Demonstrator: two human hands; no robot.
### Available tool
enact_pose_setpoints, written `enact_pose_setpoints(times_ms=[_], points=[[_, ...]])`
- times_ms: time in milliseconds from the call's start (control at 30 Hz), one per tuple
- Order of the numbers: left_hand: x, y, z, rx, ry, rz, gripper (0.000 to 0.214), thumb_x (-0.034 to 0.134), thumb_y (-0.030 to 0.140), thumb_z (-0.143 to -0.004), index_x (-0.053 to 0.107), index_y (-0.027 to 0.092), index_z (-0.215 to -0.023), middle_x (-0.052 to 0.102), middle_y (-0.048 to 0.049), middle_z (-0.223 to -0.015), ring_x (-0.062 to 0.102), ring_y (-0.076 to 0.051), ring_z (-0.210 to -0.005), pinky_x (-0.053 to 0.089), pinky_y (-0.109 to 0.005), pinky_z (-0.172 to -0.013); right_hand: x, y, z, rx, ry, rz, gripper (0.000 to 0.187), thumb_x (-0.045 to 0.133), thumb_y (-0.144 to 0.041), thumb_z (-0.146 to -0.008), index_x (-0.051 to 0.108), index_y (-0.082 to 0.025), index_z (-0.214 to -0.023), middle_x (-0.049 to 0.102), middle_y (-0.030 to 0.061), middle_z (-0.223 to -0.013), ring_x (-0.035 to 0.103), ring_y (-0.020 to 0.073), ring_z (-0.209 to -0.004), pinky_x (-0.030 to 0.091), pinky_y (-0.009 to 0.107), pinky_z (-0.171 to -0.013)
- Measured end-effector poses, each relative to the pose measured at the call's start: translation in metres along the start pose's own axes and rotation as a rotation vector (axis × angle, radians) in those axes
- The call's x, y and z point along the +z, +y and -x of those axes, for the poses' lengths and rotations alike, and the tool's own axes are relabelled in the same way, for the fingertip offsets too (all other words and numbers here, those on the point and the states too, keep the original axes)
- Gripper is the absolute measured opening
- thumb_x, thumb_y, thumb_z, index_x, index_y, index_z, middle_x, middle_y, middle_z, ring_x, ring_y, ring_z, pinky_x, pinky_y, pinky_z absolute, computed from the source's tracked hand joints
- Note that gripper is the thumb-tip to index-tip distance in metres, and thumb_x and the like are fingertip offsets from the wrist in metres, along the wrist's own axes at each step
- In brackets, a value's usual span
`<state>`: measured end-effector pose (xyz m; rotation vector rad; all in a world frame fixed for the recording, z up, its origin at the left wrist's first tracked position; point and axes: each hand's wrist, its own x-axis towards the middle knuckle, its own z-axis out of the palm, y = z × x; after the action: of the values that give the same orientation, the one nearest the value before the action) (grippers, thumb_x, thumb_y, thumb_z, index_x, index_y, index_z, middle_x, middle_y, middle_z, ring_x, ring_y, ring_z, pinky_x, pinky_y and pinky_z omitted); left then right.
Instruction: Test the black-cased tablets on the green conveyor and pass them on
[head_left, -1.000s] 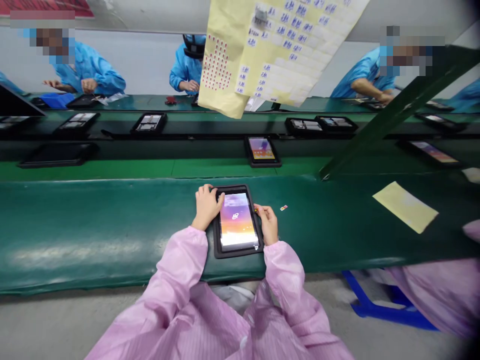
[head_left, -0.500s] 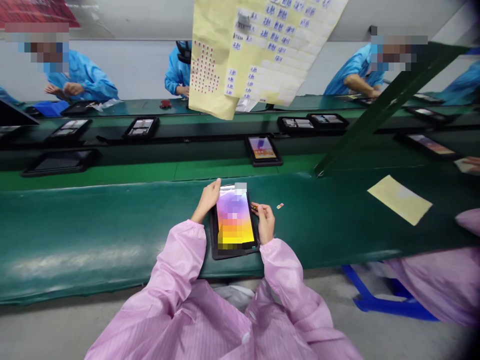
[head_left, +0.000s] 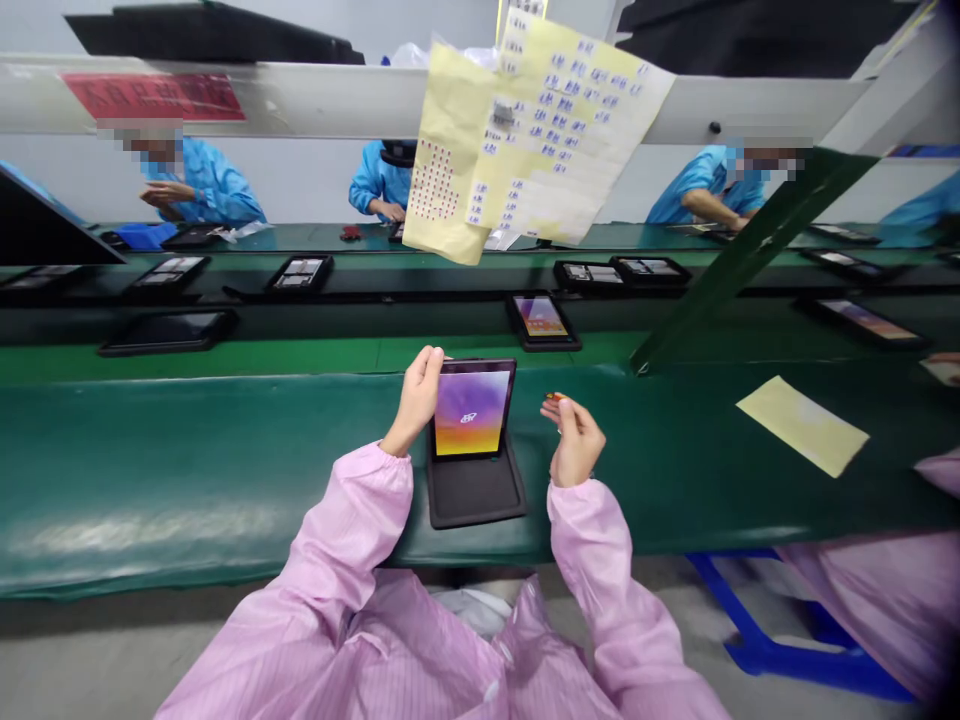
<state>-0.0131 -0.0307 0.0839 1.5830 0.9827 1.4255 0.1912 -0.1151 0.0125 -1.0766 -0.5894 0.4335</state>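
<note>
A tablet with a lit purple-and-orange screen stands tilted up from its black tray on the green bench. My left hand grips the tablet's upper left edge and holds it raised. Just right of the tablet, my right hand is lifted off the bench, its fingers pinched on a small red-orange piece. Both arms are in pink sleeves.
A yellow sheet lies on the bench at right. A yellow label sheet hangs overhead. Another lit tablet in a tray and several trays sit on the conveyor behind. People in blue coats work across the line; a pink sleeve is at right.
My left hand has tipped the tablet up out of its tray until it stands nearly upright. My right hand rose from the tablet's side and moved right with the small piece.
</note>
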Motion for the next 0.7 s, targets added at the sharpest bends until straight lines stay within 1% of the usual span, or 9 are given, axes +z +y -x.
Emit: enact_pose_setpoints(times_ms=[67,133,200,233,300,333,400,567,700], points=[[-0.006,0.008,-0.002,0.018,-0.089,0.001,0.037,0.042,0.048,-0.092,0.056,0.018,-0.076,0.054,-0.0003,-0.074,0.051,-0.012,-0.069,0.043,-0.024,-0.069,0.011,-0.028,-0.008,-0.1,-0.099,0.028,0.023,0.069,-0.039,-0.078,0.07,-0.017,-0.085,0.07,0.0037,-0.082,0.068,0.018,-0.074,0.058,0.038,-0.075],[-0.01,0.019,-0.003,0.045,-0.214,-0.031,0.034,0.046,0.045,-0.091,0.062,0.017,-0.079,0.061,-0.0015,-0.079,0.056,-0.014,-0.075,0.044,-0.025,-0.073,0.025,-0.055,-0.015,-0.261,-0.254,0.089,0.018,0.069,-0.037,-0.079,0.07,-0.019,-0.082,0.07,0.0023,-0.082,0.067,0.0167,-0.074,0.057,0.036,-0.076],[-0.011,0.032,-0.004,0.082,-0.332,-0.121,0.029,0.055,0.043,-0.087,0.066,0.017,-0.083,0.066,-0.0022,-0.083,0.059,-0.015,-0.077,0.045,-0.025,-0.074,0.04,-0.077,-0.022,-0.416,-0.432,0.156,0.014,0.069,-0.035,-0.081,0.07,-0.021,-0.08,0.069,0.0012,-0.082,0.066,0.0159,-0.077,0.056,0.033,-0.076],[-0.011,0.038,-0.004,0.103,-0.366,-0.175,0.027,0.059,0.042,-0.084,0.067,0.017,-0.084,0.068,-0.0025,-0.084,0.061,-0.015,-0.077,0.046,-0.025,-0.073,0.047,-0.085,-0.025,-0.464,-0.519,0.183,0.013,0.068,-0.034,-0.082,0.07,-0.022,-0.08,0.069,0.0008,-0.082,0.066,0.0156,-0.078,0.055,0.032,-0.076],[-0.008,0.047,-0.003,0.147,-0.379,-0.254,0.024,0.063,0.039,-0.081,0.069,0.016,-0.083,0.07,-0.0029,-0.082,0.062,-0.016,-0.075,0.046,-0.025,-0.072,0.061,-0.096,-0.03,-0.511,-0.688,0.233,0.012,0.066,-0.034,-0.084,0.069,-0.022,-0.082,0.069,0.0005,-0.083,0.066,0.0149,-0.078,0.055,0.03,-0.076],[-0.006,0.048,-0.001,0.163,-0.361,-0.26,0.024,0.063,0.039,-0.082,0.07,0.016,-0.083,0.07,-0.0032,-0.081,0.062,-0.016,-0.074,0.046,-0.025,-0.071,0.067,-0.1,-0.032,-0.518,-0.762,0.254,0.013,0.064,-0.033,-0.085,0.069,-0.022,-0.083,0.069,0.0004,-0.083,0.066,0.0146,-0.078,0.055,0.03,-0.076],[-0.003,0.046,0.002,0.179,-0.285,-0.209,0.024,0.061,0.038,-0.084,0.068,0.016,-0.083,0.069,-0.0035,-0.08,0.063,-0.015,-0.072,0.047,-0.025,-0.069,0.076,-0.103,-0.033,-0.522,-0.867,0.283,0.013,0.062,-0.033,-0.086,0.068,-0.021,-0.084,0.069,0.0001,-0.082,0.066,0.014,-0.076,0.055,0.028,-0.074],[0.002,0.029,0.014,0.232,-0.024,0.086,0.02,0.058,0.038,-0.088,0.058,0.018,-0.085,0.06,-0.0002,-0.079,0.062,-0.011,-0.068,0.049,-0.023,-0.067,0.089,-0.109,-0.022,-0.518,-1.031,0.344,0.014,0.058,-0.031,-0.089,0.066,-0.02,-0.086,0.069,0.0002,-0.081,0.065,0.0137,-0.073,0.053,0.024,-0.069],[0.005,0.024,0.019,0.336,0.099,0.105,0.019,0.056,0.036,-0.089,0.056,0.018,-0.082,0.056,0.0011,-0.075,0.056,-0.009,-0.065,0.046,-0.021,-0.063,0.094,-0.113,-0.015,-0.579,-1.136,0.442,0.016,0.053,-0.03,-0.091,0.065,-0.02,-0.087,0.069,0.0013,-0.082,0.063,0.0133,-0.073,0.049,0.023,-0.068]])
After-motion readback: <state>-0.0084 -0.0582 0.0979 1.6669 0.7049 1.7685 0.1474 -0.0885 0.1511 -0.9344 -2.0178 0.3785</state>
